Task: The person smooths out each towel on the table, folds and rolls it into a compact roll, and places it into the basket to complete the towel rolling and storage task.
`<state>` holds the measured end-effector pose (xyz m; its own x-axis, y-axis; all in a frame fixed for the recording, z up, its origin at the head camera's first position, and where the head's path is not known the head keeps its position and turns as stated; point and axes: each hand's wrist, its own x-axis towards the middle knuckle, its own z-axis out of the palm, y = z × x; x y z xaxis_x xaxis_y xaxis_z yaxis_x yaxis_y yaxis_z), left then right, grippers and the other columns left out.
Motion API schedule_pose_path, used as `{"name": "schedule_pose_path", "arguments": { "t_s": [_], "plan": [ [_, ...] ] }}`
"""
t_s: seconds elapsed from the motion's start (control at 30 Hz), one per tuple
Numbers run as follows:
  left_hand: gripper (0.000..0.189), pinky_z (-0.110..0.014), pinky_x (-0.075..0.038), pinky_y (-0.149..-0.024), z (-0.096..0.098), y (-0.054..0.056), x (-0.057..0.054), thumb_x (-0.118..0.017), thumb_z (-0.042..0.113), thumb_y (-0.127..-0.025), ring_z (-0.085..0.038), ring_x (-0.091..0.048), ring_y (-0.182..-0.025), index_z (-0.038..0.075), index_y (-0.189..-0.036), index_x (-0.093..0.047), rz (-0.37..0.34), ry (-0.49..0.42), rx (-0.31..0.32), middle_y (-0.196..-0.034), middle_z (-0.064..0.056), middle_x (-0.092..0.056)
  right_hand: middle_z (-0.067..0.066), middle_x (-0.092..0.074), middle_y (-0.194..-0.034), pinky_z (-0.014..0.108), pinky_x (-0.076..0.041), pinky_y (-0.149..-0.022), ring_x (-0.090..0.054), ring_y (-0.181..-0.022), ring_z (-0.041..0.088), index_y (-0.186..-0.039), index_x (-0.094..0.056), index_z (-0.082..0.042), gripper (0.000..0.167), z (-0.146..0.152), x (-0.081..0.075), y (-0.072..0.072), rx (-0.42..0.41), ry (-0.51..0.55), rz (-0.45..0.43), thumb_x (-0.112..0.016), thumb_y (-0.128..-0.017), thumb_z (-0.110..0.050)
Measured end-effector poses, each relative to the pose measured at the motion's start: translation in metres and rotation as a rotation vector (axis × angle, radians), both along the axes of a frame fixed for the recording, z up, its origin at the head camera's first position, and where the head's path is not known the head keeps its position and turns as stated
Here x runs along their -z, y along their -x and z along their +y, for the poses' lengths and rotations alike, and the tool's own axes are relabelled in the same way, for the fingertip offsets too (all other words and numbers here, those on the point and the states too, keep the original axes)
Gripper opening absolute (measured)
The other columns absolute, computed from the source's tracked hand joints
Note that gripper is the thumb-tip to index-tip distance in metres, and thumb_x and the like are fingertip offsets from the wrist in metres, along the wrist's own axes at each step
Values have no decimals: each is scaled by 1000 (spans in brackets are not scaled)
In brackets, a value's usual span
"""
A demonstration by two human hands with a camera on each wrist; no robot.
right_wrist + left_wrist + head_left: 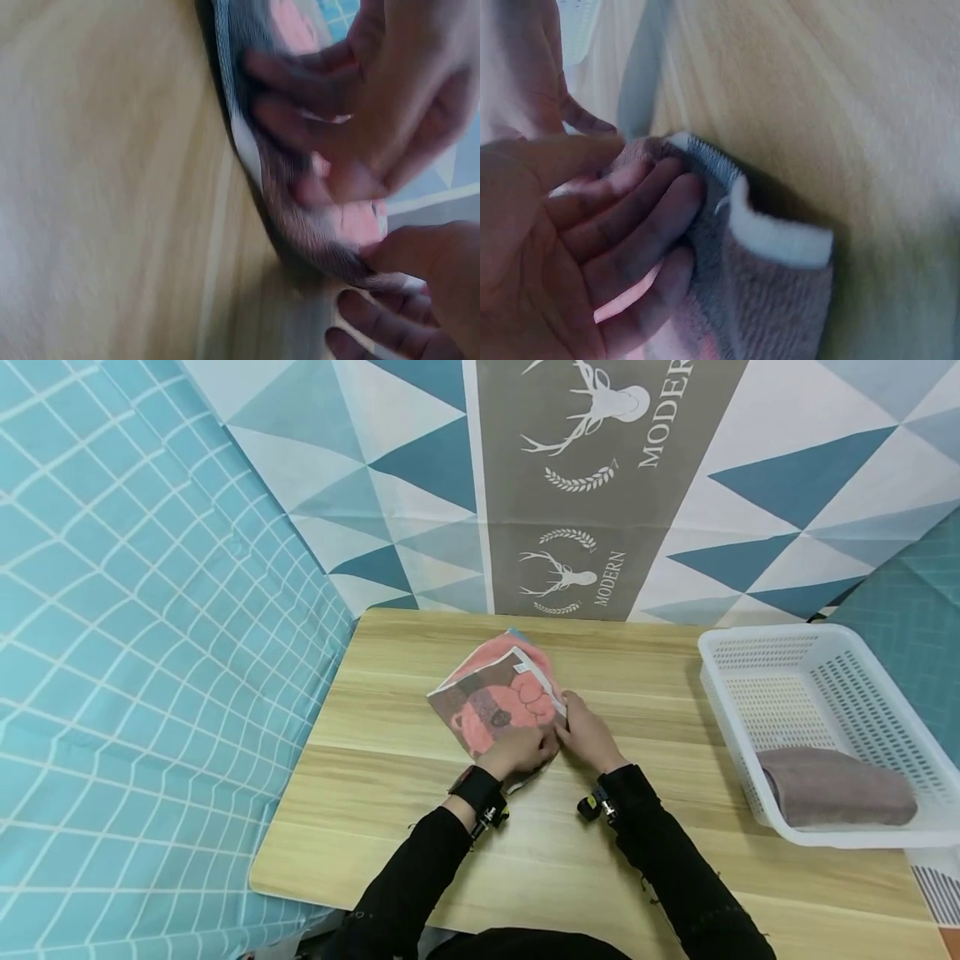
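A person's two hands work a patterned towel [491,714] on the wooden tabletop [375,702], the cloth lying between the left edge and a white basket [722,727], closer to the far edge than the near one. The right hand [591,733] has its grip pinching the towel's border, thumb above and fingers beneath. The left hand [519,750] bends its fingers against the cloth; whether that grip pinches any of it cannot be told. The folding looks partly done: the towel is doubled into layers, but a pink layer juts past the gray-brown one toward the far edge, and a border near the hands stands bent. Squaring those layers appears to be left. At the tabletop's right side, a gray-brown cloth [840,787], rolled or folded, already lies at the basket's near end; the patterned towel is outside it.
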<state>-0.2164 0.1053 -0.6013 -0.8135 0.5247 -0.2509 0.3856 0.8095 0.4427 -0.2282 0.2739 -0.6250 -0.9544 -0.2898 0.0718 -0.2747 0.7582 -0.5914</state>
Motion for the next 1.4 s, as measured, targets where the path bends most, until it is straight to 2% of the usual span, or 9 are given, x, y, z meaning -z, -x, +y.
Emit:
{"name": "schedule_pose_path", "arguments": {
  "t_s": [0.23, 0.37, 0.5, 0.57, 0.7, 0.83, 0.97, 1.1, 1.4],
  "plan": [
    [31, -38, -52, -66, -4, 11, 7, -32, 28, -109, -31, -68, -83, 4, -116, -51, 136, -222, -364, -93, -18, -67, 6, -55, -90, 36, -45, -68, -52, -77, 20, -105, -60, -4, 16, -13, -12, -8, -185, 37, 168, -64, -89, -4],
    [44, -38, -44, -60, -11, 19, 1, -34, 40, -108, -33, -61, -72, -2, -110, -50, 138, -397, -543, -86, -20, -60, 0, -52, -84, 29, -43, -66, -48, -77, 14, -93, -61, -9, 11, -20, -17, -12, -290, 41, 193, -68, -86, -4],
    [65, -37, -49, -68, -15, 23, -4, -43, 58, -100, -28, -60, -81, -3, -122, -48, 116, -441, -638, -98, -17, -60, 1, -55, -86, 31, -46, -72, -51, -81, 14, -98, -65, -8, 13, -27, -15, -16, -397, 22, 203, -69, -86, -4],
    [71, -39, -51, -74, -16, 25, -5, -51, 60, -96, -29, -61, -90, -3, -128, -45, 118, -430, -653, -106, -18, -60, 3, -59, -90, 33, -48, -77, -54, -86, 16, -100, -66, -5, 15, -30, -13, -19, -449, 12, 221, -69, -86, -4],
    [72, -43, -52, -82, -18, 26, -3, -66, 40, -92, -35, -60, -102, -8, -137, -37, 102, -391, -635, -118, -23, -56, 3, -64, -101, 34, -50, -87, -58, -95, 17, -104, -67, -6, 18, -37, -12, -24, -510, -7, 248, -68, -86, -6],
    [71, -40, -51, -76, -20, 27, 2, -64, 18, -92, -36, -60, -100, -10, -146, -27, 92, -311, -623, -126, -27, -53, -1, -60, -94, 33, -47, -84, -55, -91, 15, -95, -65, -10, 8, -39, -11, -28, -514, -30, 243, -68, -88, -9],
    [60, -34, -42, -58, -24, 30, 8, -56, 4, -92, -32, -59, -74, -6, -145, -30, 93, -327, -618, -100, -24, -61, -3, -53, -88, 31, -44, -77, -49, -85, 13, -87, -61, -13, 12, -36, -11, -31, -488, -40, 226, -72, -89, -16],
    [56, -29, -34, -47, -27, 34, 14, -51, 1, -90, -22, -46, -51, -8, -142, -32, 137, -363, -566, -66, -11, -54, -4, -50, -88, 27, -39, -72, -44, -81, 11, -85, -61, -16, 19, -31, -11, -33, -458, -38, 197, -74, -90, -29],
    [55, -25, -31, -44, -30, 35, 4, -53, 10, -98, -14, -40, -46, -6, -145, -29, 144, -501, -457, -62, -2, -45, -4, -49, -91, 30, -40, -76, -46, -90, 14, -82, -61, -17, 27, -25, -10, -30, -361, -46, 233, -78, -85, -38]
  ]
}}
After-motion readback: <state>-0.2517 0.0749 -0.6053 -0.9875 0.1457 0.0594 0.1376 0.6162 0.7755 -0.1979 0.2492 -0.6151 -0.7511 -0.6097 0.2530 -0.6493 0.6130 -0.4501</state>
